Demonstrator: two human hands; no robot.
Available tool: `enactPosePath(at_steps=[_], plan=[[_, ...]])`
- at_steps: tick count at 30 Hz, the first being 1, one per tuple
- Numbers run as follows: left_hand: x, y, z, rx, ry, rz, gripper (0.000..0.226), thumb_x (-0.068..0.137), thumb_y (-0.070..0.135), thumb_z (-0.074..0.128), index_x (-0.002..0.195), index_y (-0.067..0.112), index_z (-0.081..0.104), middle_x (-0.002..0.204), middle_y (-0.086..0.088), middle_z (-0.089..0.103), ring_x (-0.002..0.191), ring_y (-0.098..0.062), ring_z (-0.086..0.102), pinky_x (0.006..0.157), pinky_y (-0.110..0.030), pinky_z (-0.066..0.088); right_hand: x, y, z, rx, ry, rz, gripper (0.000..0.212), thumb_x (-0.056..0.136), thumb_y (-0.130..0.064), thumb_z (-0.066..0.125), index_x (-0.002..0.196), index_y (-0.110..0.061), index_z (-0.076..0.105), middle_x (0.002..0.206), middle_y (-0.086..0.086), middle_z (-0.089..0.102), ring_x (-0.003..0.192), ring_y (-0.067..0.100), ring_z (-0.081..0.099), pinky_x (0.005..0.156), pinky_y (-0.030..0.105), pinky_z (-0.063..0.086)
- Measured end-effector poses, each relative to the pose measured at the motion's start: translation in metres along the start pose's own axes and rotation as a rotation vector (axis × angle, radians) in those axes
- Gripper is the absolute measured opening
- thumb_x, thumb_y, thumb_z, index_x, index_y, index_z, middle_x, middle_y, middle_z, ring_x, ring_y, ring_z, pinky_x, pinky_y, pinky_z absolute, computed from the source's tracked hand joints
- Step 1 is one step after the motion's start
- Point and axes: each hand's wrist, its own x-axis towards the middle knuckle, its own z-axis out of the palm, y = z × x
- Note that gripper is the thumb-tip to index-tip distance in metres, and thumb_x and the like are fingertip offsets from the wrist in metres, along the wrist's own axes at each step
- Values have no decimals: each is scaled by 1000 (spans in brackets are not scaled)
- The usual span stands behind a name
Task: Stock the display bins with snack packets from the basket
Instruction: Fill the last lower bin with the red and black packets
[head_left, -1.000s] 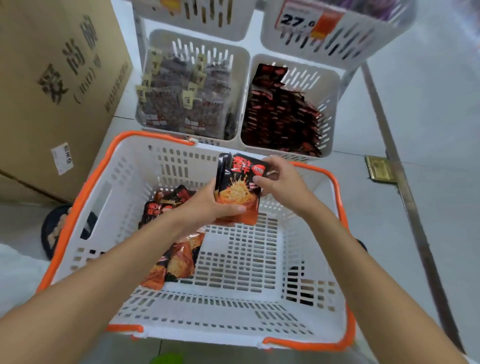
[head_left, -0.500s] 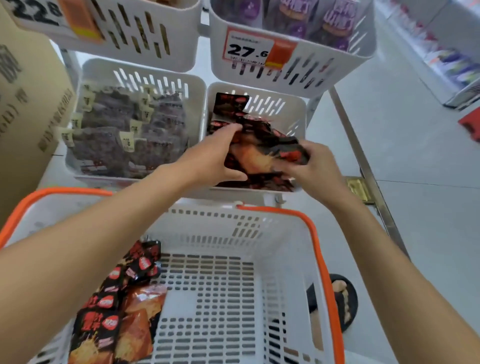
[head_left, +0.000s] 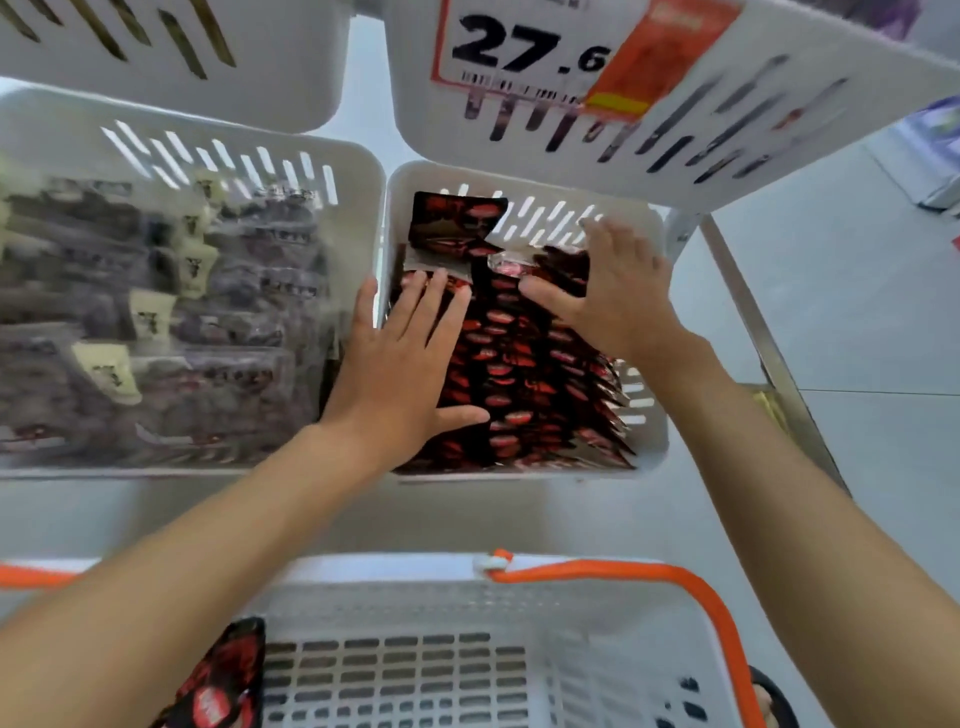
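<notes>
A white display bin (head_left: 652, 447) at centre right holds a row of red-and-black snack packets (head_left: 524, 374), stacked on edge. My left hand (head_left: 405, 358) lies flat with straight fingers on the left side of the row, its little finger over the bin's left wall. My right hand (head_left: 618, 291) presses with spread fingers on the far end of the row, near the bin's back wall. One packet (head_left: 452, 223) leans upright at the back. The white basket with orange rim (head_left: 691, 587) sits below, with more packets (head_left: 218, 686) at its left.
A second white bin (head_left: 358, 171) on the left holds dark packets with cream tags. Two upper bins overhang the lower ones; the right one (head_left: 701, 135) carries a price tag (head_left: 524, 52) reading 27.6. A metal rack post (head_left: 748, 312) runs down at right over grey floor.
The packet carried from the basket now lies in the red-packet bin. Both hands have let go and flattened onto the row. The view has moved closer to the bins.
</notes>
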Motion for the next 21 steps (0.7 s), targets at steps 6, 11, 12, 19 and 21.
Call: enactPosePath(at_steps=[6,11,12,19,21], plan=[[-1,2,-4,5,-43,-21,114,74,86,17,155,11,-14,165,-12,-10,153,-27,-9,120,-56,-10,1,-4,16,82,-2,35,58,99,-59,31,135,-18,50,137,10,47,130,30,39,112,43,25],[-11,2,-25,-184,-125,-13,105,87,73,43,156,14,-10,165,-9,-12,152,-23,-15,121,-48,-10,-40,-15,-9,95,53,14,62,98,-54,45,148,-18,37,154,11,27,146,27,20,120,47,13],[-19,3,-32,-286,-126,-11,100,90,66,48,157,16,-5,166,-8,-8,152,-21,-11,123,-45,-6,-55,-24,-15,115,62,8,61,97,-51,49,146,-17,40,154,11,28,146,27,21,120,46,14],[-155,-17,-87,-627,191,-82,44,92,24,68,134,17,57,130,-1,62,117,-20,54,97,-31,43,-217,-131,-57,654,124,-276,28,92,-19,58,117,-8,60,123,8,56,116,17,52,99,25,40],[-202,-29,-93,-585,210,-130,38,90,20,68,127,13,61,124,-5,64,114,-25,55,95,-35,43,-262,-163,-46,722,-93,-313,27,93,-20,58,119,-13,59,121,2,55,105,8,51,91,20,42]])
